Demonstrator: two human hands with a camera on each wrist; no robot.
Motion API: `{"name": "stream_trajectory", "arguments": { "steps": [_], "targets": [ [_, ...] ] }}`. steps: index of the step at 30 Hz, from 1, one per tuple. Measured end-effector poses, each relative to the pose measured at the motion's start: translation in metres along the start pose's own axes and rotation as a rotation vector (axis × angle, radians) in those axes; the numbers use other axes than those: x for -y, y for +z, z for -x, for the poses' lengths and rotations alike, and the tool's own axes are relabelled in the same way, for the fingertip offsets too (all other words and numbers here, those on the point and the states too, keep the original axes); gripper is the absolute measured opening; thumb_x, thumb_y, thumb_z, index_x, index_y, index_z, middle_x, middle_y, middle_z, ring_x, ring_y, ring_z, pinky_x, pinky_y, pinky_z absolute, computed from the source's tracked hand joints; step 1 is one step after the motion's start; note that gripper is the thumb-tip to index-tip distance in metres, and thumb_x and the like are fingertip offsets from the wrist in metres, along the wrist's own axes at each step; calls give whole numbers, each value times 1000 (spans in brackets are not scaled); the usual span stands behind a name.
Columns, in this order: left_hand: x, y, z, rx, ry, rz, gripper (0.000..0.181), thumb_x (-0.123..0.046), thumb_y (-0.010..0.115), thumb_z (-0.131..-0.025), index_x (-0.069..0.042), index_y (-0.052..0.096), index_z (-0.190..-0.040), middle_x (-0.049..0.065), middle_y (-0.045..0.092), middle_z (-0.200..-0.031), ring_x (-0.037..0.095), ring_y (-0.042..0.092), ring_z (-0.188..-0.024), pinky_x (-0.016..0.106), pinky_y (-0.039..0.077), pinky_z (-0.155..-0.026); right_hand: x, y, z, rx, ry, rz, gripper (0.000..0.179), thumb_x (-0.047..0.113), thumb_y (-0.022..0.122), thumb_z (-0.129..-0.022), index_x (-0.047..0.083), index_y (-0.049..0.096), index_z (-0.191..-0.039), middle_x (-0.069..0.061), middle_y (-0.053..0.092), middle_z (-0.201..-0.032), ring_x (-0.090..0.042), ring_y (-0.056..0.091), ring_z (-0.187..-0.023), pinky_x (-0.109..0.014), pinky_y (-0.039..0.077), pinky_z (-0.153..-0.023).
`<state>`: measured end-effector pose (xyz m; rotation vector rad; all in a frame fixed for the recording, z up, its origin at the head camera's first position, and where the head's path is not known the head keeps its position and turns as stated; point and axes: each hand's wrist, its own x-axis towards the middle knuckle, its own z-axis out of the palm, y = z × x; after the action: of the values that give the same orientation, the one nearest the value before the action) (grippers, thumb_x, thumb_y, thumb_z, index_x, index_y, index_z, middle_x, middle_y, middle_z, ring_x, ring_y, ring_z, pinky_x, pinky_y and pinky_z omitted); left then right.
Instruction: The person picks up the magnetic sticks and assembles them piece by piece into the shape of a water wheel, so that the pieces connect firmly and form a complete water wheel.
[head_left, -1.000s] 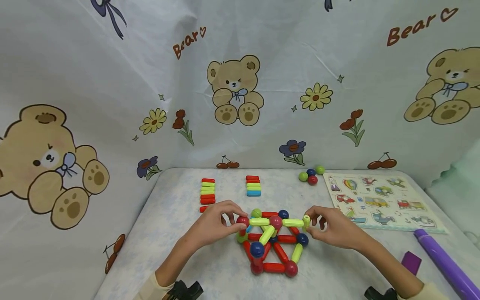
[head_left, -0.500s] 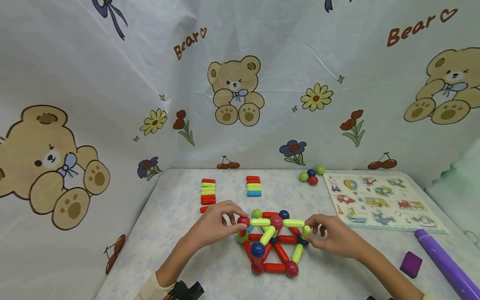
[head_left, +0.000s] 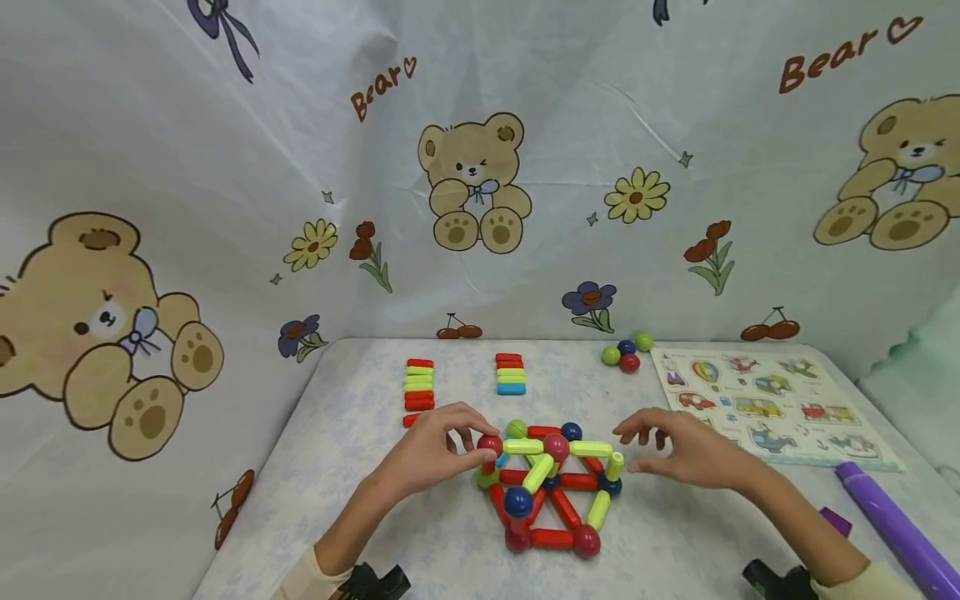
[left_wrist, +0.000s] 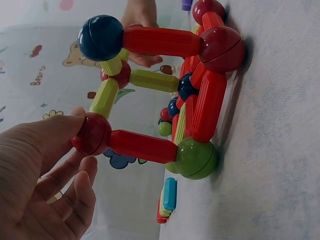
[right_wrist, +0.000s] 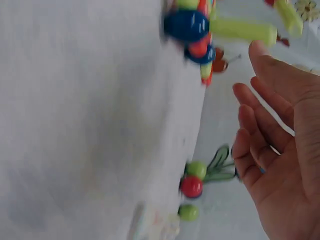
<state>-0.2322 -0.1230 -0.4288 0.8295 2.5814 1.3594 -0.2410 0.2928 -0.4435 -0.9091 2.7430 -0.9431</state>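
L grip (head_left: 438, 446) pinches a red ball (head_left: 490, 445) betw. thumb & fingertips; R grip (head_left: 686, 450) is wide, thumb & fingers apart.

Head view: the ball-and-stick frame (head_left: 552, 538) stands on the counter (head_left: 420, 542), betw. both grips, just past center twd 5 o'clock. Pinched ball = its 10 o'clock upper corner. At its 3 o'clock, next to R grip, an upright yellow-green stick (head_left: 615, 467) sits on a blue ball (head_left: 610, 485). Around the frame: stick rows (head_left: 420, 383) at 10 to 11 o'clock, loose balls (head_left: 628, 362) at 1, picture board (head_left: 780, 408) at 2, purple tube (head_left: 896, 521) & purple block (head_left: 836, 522) nr 4. Bear-print cloth (head_left: 480, 183) hangs at 12.

L wrist view: L grip at 8 o'clock, thumb on the red ball; from it a red stick (left_wrist: 142, 146) runs twd 4 o'clock to a green ball (left_wrist: 197, 159).

R wrist view (blurry): R grip at 4 o'clock, fingers loosely bent; thumb tip right by the upright stick's end, can't tell if touching.
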Motion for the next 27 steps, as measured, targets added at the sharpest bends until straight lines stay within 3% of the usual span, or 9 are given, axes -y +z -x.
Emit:
{"name": "stream_trajectory", "arguments": {
  "steps": [4,8,12,17,22,27],
  "targets": [
    [2,1,0,-5,-7,7,28,-28,86,-95,-22,81,-122,-15,72,-109,12,67,-91,30,62,-71,-24,-22,-16,-85,-17,113,37,22,88,-92,9,73,-124,-7,76,-115,-17,63,-90,-27,56,-70],
    [4,1,1,-1,-12,11,28,-29,85,-95,-22,81,-122,-15,71,-109,12,67,-91,30,61,-71,-49,-31,-37,-147,48,231,35,10,84,-94,5,72,-127,-16,73,-119,-22,66,-93,-29,58,-70],
    [3,1,0,2,-2,8,29,-29,85,-96,-19,81,-122,-15,71,-109,12,66,-91,29,61,-71,-69,-32,-58,-147,145,315,41,7,80,-96,0,67,-135,-28,66,-124,-35,69,-99,-45,64,-78],
    [0,1,-2,6,17,6,27,-27,85,-96,-20,81,-121,-16,72,-109,10,66,-89,28,61,-70,-83,-29,-73,-115,220,431,47,7,78,-97,-2,64,-141,-37,59,-130,-51,65,-112,-63,60,-90],
    [-1,1,-3,5,26,9,26,-26,85,-96,-19,81,-121,-15,72,-109,9,66,-88,28,60,-70,-96,-21,-79,-122,249,433,44,9,77,-99,-1,63,-140,-37,61,-131,-52,65,-115,-65,58,-92],
    [3,1,0,2,5,7,26,-29,85,-96,-21,81,-121,-16,72,-109,10,66,-89,28,60,-70,-93,-10,-79,-144,260,394,36,10,78,-99,4,67,-134,-26,69,-117,-40,70,-102,-58,61,-85]
  ]
}}
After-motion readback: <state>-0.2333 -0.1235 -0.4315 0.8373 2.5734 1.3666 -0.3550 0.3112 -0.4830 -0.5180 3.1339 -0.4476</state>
